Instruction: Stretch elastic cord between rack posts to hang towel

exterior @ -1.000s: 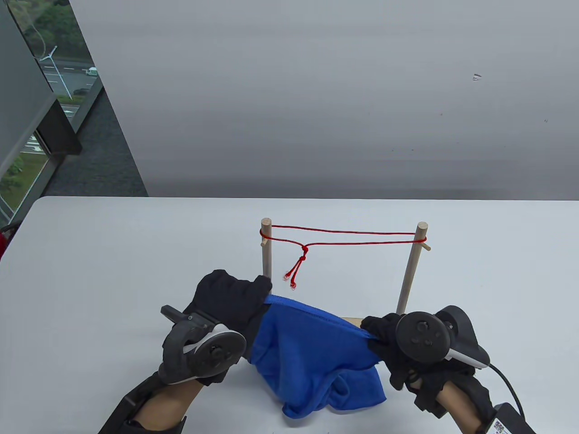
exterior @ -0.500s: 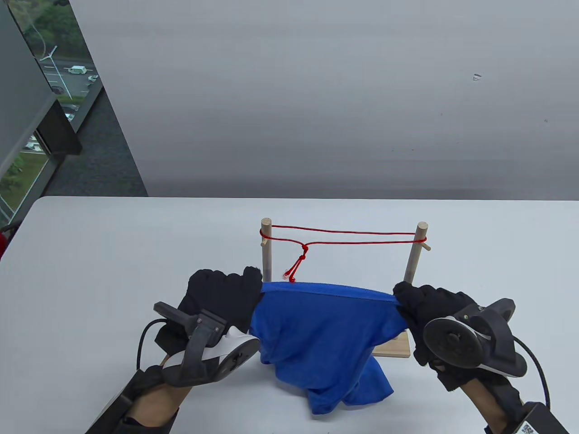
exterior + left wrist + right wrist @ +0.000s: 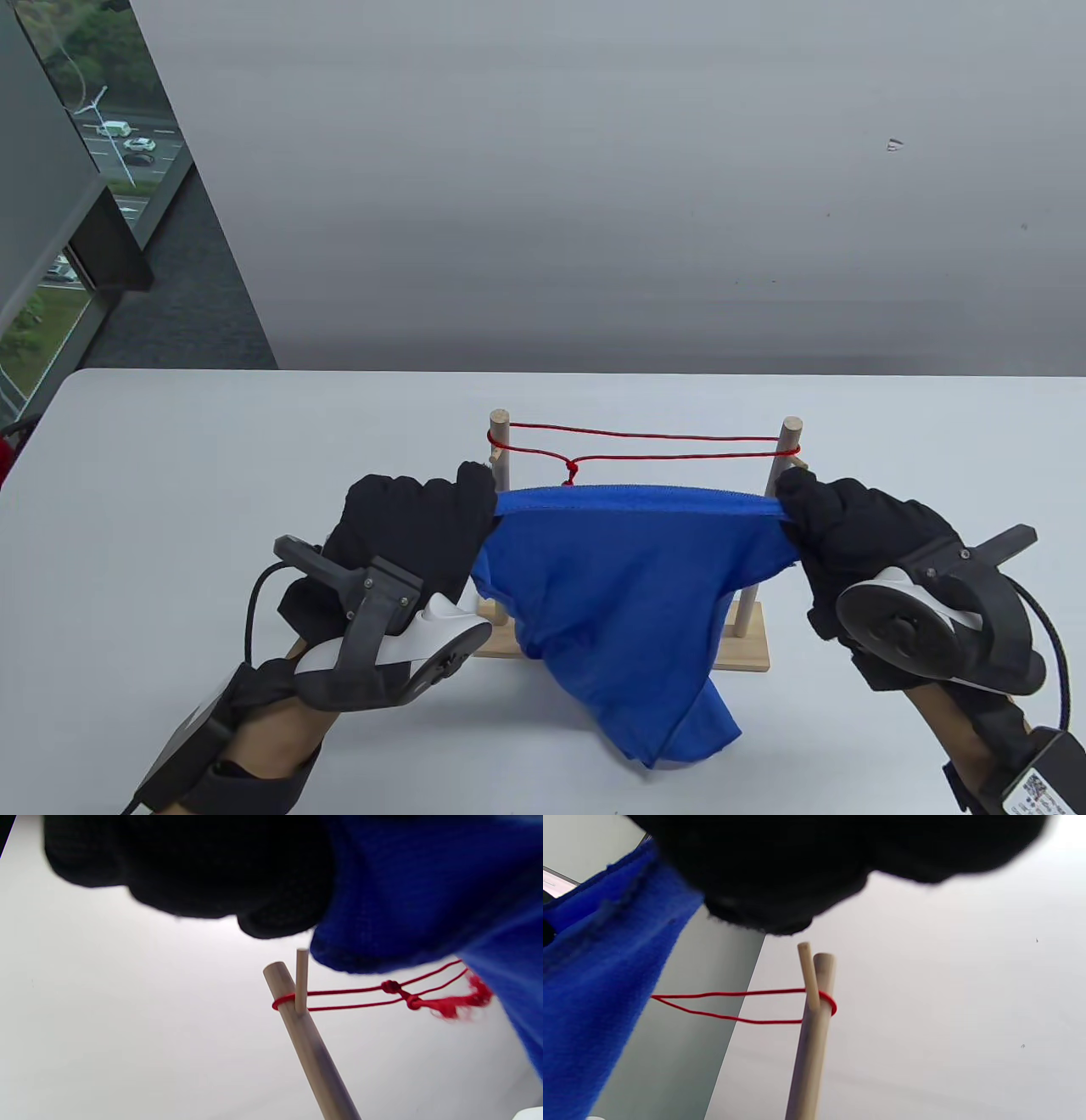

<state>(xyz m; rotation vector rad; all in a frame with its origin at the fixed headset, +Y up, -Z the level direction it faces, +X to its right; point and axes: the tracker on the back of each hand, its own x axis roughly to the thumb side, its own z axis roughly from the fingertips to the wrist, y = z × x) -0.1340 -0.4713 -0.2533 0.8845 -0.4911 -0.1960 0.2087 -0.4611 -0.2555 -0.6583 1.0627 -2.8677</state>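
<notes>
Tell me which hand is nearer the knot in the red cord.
Left. The left hand grips the blue towel just left of the knot; the right hand holds the towel's far end by the right post.

Left grip point(image 3: 411, 531) and right grip point(image 3: 857, 531) raised level, fingers clenched

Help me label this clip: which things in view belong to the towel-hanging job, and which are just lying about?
Job:
- blue towel, top edge stretched
- red elastic cord
- wooden rack with two posts
- left hand, right hand, gripping the towel's corners

Lying about:
- nothing else shows on the white table
</notes>
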